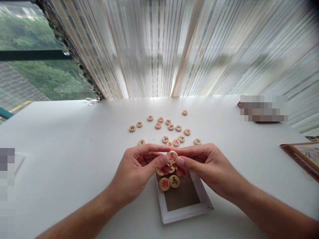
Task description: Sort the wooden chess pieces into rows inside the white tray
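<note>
Left grip, right grip (narrow) on disc

A string curtain and window suggest a home.

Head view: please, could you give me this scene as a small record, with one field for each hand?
Left hand: the hand pinches one side of a red-marked round piece
Right hand: the hand pinches the other side of the same piece
Below hands: white-edged tray with a red-marked disc and a black-marked disc; others partly hidden
Beyond hands: loose pieces, red-marked and black-marked, scattered on a white table
Background: strand curtain
</note>
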`<state>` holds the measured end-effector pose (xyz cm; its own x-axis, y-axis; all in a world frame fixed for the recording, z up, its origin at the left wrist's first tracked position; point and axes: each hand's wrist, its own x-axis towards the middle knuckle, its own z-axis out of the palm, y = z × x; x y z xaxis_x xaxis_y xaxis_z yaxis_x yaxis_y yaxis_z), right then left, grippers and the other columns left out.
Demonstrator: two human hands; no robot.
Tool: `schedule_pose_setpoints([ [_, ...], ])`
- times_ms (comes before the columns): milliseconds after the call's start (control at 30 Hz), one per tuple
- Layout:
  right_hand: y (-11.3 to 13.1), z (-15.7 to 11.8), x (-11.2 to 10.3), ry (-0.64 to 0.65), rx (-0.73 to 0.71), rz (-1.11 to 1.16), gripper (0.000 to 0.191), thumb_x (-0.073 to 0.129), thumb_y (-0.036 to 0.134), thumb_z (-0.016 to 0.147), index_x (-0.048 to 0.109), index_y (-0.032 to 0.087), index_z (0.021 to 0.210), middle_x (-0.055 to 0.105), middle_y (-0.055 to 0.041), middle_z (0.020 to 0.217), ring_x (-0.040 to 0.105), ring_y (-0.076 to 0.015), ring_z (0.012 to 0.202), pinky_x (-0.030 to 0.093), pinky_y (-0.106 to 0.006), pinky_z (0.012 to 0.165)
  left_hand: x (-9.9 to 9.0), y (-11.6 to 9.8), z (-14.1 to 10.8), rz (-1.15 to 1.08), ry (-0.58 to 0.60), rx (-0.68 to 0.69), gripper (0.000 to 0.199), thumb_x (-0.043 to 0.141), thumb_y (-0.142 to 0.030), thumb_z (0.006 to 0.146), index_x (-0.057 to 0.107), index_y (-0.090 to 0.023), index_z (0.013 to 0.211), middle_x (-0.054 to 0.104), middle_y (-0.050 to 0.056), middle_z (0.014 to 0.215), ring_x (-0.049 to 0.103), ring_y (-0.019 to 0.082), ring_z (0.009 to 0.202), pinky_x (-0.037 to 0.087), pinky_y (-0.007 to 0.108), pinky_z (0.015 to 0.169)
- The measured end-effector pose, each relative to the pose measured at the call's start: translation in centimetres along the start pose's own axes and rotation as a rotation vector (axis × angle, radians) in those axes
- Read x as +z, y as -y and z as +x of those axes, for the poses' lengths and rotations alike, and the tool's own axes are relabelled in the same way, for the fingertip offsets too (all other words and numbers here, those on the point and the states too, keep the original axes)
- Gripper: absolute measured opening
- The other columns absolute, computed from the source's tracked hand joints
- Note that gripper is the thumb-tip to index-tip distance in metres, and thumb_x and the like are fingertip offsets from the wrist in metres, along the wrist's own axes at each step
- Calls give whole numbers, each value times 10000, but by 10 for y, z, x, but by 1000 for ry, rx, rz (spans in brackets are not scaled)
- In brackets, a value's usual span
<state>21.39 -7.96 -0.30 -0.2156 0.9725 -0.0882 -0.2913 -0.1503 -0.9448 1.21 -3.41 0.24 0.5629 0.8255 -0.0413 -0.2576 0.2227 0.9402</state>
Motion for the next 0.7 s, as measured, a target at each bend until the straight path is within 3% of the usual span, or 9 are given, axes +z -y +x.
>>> schedule_pose_setpoints([
  [167, -1, 0, 1, -4, 14, 36, 359, 952, 269, 815, 863, 278, 1163, 830, -48, 816, 652, -88, 651, 548, -175, 622, -2, 1, 0, -40, 11, -31, 250, 925, -201, 836, 868, -200, 1080, 854, 42, 805, 794, 110, 695, 650, 144, 693],
  [367, 1, 0, 3, -33, 46, 33, 418, 991, 269, 747, 874, 254, 1148, 819, -54, 803, 640, -89, 617, 549, -183, 595, 0, 1, 0, -30, 67, -40, 309, 895, -155, 861, 847, -181, 1166, 873, 83, 911, 839, 160, 774, 675, 175, 738],
  [600, 4, -1, 7, -42, 42, -16, 416, 1028, 333, 664, 901, 204, 1039, 813, -58, 789, 688, -148, 662, 587, -230, 601, 3, 5, -6, 80, -6, 27, 249, 903, -131, 836, 861, -172, 1078, 876, 70, 933, 857, 201, 841, 700, 208, 792],
  [700, 2, -1, 7, -44, 40, 11, 364, 1041, 281, 641, 899, 188, 963, 801, -41, 762, 695, -134, 669, 584, -210, 630, 4, 6, -9, 210, -37, 103, 229, 884, -101, 838, 866, -174, 1055, 876, 59, 933, 856, 192, 845, 692, 182, 782],
])
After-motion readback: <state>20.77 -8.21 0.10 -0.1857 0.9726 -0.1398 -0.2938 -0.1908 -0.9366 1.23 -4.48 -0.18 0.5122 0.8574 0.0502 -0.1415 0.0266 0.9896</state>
